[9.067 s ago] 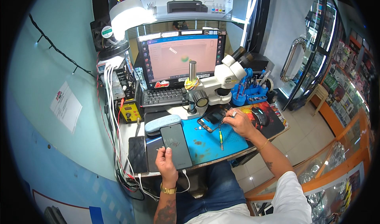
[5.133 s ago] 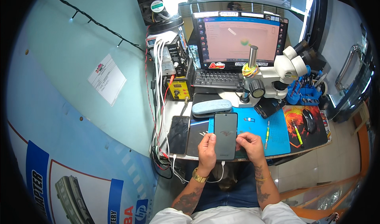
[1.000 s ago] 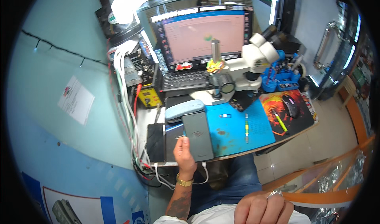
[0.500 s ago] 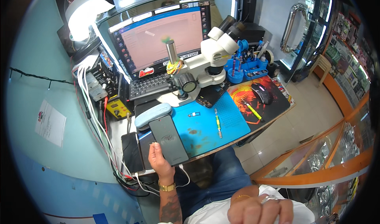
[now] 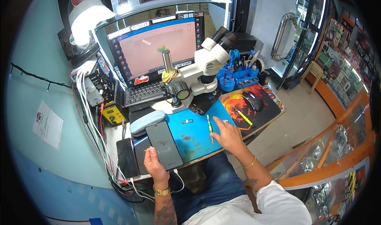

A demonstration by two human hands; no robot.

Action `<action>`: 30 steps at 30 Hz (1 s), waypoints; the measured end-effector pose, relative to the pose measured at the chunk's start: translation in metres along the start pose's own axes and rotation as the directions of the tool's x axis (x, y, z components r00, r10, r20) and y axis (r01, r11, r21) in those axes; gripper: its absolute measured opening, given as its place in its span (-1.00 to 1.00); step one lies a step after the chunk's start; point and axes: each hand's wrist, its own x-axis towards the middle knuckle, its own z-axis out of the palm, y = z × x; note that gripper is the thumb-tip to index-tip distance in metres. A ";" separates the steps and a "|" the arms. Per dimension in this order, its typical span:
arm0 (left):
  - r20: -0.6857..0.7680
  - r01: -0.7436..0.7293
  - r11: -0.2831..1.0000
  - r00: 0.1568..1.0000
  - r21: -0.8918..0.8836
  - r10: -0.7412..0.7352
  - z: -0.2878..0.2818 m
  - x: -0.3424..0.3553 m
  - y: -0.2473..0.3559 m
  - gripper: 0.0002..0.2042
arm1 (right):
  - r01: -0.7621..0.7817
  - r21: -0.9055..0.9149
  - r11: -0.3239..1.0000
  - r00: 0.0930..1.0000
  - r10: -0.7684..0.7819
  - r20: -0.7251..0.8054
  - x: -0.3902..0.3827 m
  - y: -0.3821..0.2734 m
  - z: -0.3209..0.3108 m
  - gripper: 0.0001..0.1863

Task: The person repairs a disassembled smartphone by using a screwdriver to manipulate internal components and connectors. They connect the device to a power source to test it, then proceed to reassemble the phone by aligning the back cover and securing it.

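Observation:
My left hand [image 5: 156, 165] grips the grey phone [image 5: 164, 142] at its lower left side, fingers curled, with a small pale item at the fingertips. A white cable runs from the phone's lower end. My right hand [image 5: 228, 135] is over the blue mat [image 5: 192, 147], fingers apart, beside a green-and-silver hand tool [image 5: 210, 126]. A small blue-and-white piece [image 5: 187, 121] and a dark opened phone [image 5: 200, 106] lie farther back. A second black phone [image 5: 126, 157] lies to the left.
A microscope [image 5: 206, 66], keyboard [image 5: 141, 94], monitor [image 5: 154, 46], yellow power unit [image 5: 114, 114] and blue tool holder [image 5: 244, 80] line the back. A mouse [image 5: 253, 101] and yellow tool [image 5: 245, 118] are on the right pad. A glass display counter [image 5: 325, 153] stands at the right.
My right hand has moved up and forward from the lower right onto the blue mat beside the hand tool, fingers now spread. My left hand remains on the grey phone.

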 end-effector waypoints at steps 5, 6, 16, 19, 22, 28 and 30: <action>0.009 -0.022 0.998 1.000 0.052 0.021 -0.011 0.001 -0.005 -0.77 | 0.049 0.011 0.999 0.998 -0.049 0.026 -0.001 0.001 0.006 -0.44; 0.013 -0.022 0.999 1.000 0.046 0.021 -0.009 0.001 -0.005 -0.76 | 0.030 0.017 0.999 1.000 -0.030 -0.004 0.000 -0.003 0.005 -0.45; -0.010 0.081 0.996 0.997 0.025 -0.081 -0.002 0.007 0.002 -0.84 | 0.003 0.033 0.999 1.000 -0.003 -0.012 0.032 0.004 0.028 -0.84; -0.029 0.067 0.996 0.997 0.065 -0.065 0.001 0.005 0.007 -0.92 | -0.026 0.087 0.996 0.999 0.030 -0.040 0.027 0.012 0.018 -0.87; -0.013 0.045 0.997 0.999 0.068 -0.044 -0.001 0.005 0.002 -0.90 | -0.056 0.040 0.998 0.995 0.059 -0.080 0.029 0.031 -0.002 -0.83; 0.059 0.048 0.999 0.997 0.000 -0.048 0.002 0.003 0.006 -0.85 | -0.061 -0.212 0.975 0.990 0.032 -0.138 0.028 0.087 -0.019 -0.86; 0.046 0.033 0.999 0.998 0.002 -0.033 0.004 0.002 0.004 -0.85 | -0.039 -0.218 0.975 0.993 0.013 -0.121 0.020 0.083 -0.015 -0.87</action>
